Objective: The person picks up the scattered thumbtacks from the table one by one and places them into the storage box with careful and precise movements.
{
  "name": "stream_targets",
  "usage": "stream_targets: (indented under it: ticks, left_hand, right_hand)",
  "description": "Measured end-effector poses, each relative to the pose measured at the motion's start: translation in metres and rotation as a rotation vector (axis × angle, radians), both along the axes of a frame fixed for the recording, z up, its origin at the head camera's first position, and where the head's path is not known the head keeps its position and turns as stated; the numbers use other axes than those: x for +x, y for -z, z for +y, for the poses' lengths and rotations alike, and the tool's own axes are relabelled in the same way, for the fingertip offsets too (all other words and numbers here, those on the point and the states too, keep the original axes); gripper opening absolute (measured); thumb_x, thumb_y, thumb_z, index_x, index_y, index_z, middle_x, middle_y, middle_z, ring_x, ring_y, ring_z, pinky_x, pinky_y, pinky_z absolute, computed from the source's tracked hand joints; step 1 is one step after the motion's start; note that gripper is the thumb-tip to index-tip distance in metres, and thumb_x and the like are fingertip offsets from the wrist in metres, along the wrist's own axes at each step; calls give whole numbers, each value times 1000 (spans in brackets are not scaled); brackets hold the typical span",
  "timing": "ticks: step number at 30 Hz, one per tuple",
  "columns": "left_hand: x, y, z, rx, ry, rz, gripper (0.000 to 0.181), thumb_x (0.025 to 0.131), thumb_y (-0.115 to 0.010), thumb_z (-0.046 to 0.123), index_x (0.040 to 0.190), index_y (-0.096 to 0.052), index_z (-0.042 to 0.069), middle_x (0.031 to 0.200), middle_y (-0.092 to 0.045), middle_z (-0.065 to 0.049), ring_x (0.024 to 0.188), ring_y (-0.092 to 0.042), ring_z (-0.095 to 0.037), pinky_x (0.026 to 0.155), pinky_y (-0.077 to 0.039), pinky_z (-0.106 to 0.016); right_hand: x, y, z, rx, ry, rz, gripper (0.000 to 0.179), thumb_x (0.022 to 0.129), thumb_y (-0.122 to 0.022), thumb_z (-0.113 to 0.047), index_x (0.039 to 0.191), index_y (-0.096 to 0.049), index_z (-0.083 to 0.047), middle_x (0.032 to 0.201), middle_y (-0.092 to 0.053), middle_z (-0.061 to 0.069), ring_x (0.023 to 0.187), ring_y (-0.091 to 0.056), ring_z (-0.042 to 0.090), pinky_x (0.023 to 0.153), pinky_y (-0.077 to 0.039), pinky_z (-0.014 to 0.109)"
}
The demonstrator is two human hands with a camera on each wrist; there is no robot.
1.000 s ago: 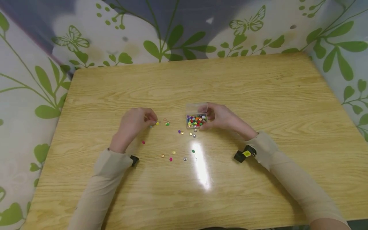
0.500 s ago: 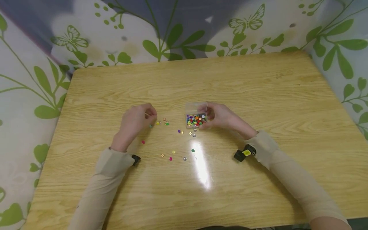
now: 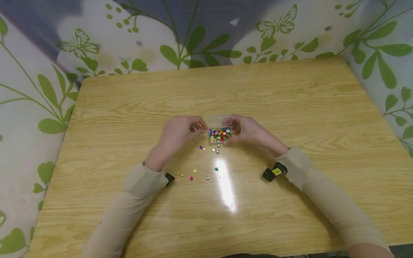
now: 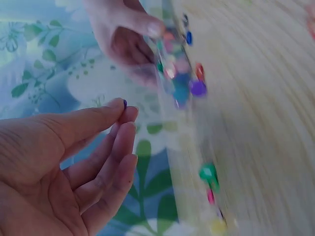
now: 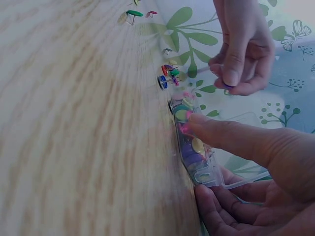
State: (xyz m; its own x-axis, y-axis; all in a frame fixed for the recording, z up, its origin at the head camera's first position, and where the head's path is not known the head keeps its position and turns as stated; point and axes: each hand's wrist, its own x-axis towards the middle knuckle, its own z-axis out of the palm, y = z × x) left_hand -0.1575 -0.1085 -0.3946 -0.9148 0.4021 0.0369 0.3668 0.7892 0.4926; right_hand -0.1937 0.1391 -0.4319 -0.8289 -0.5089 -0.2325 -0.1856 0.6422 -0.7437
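In the head view my left hand hovers just left of a small clear plastic box full of colourful thumbtacks. Between its thumb and index finger it pinches a thumbtack, of which only a purple-blue edge shows in the left wrist view. My right hand grips the box at its right side, thumb toward the near edge and fingers behind. The box's hinged lid stands raised at the back. In the right wrist view, that thumb lies along the box wall.
Loose thumbtacks lie on the wooden table. A purple one and several brassy and silver ones are near the box's front. Closer to the person lie a green one and a pink one. A patterned wall covering borders the table.
My left hand has lifted from the loose thumbtacks at left and moved right, up beside the box, carrying a pinched thumbtack. The right hand and box have stayed in place.
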Motion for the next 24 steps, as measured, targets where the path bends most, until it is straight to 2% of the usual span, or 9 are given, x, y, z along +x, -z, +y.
stream_targets:
  ticks: [5, 12, 17, 20, 24]
  left_hand:
    - [-2, 0, 21, 32, 60, 16, 6, 95, -73, 26, 98, -76, 22, 92, -78, 4, 79, -71, -12, 63, -52, -33]
    - [-2, 5, 34, 54, 64, 23, 8, 95, -72, 26, 98, -78, 21, 90, -78, 2, 70, -67, -11, 57, -48, -29]
    - [-4, 6, 25, 66, 5, -7, 12, 97, -70, 26, 103, -79, 21, 92, -77, 3, 74, -68, -12, 59, -51, -29]
    - [-7, 2, 13, 65, -54, -4, 14, 99, -68, 27, 106, -77, 20, 98, -77, 2, 82, -70, -14, 64, -53, -30]
    - [-11, -4, -8, 44, -149, -4, 15, 100, -67, 25, 108, -76, 17, 105, -76, 1, 87, -71, -18, 65, -53, -34]
  right_hand:
    - [-1, 1, 1, -16, -12, 4, 65, 76, -90, -15, 131, -58, -2, 116, -62, 15, 105, -60, 29, 95, -52, 42]
    - [-1, 0, 0, 4, -12, 7, 64, 77, -90, -17, 132, -58, -5, 113, -61, 15, 104, -60, 30, 93, -52, 42]
    - [-1, 0, -1, -5, -11, -6, 67, 77, -90, -16, 134, -57, -3, 116, -62, 16, 106, -60, 30, 95, -52, 42]
    - [-1, 0, -1, 3, 0, -13, 69, 76, -90, -16, 134, -56, -2, 116, -61, 16, 106, -61, 31, 96, -52, 42]
    - [0, -1, -1, 12, 14, -29, 69, 76, -90, -16, 135, -56, -3, 115, -60, 17, 107, -61, 31, 96, -52, 43]
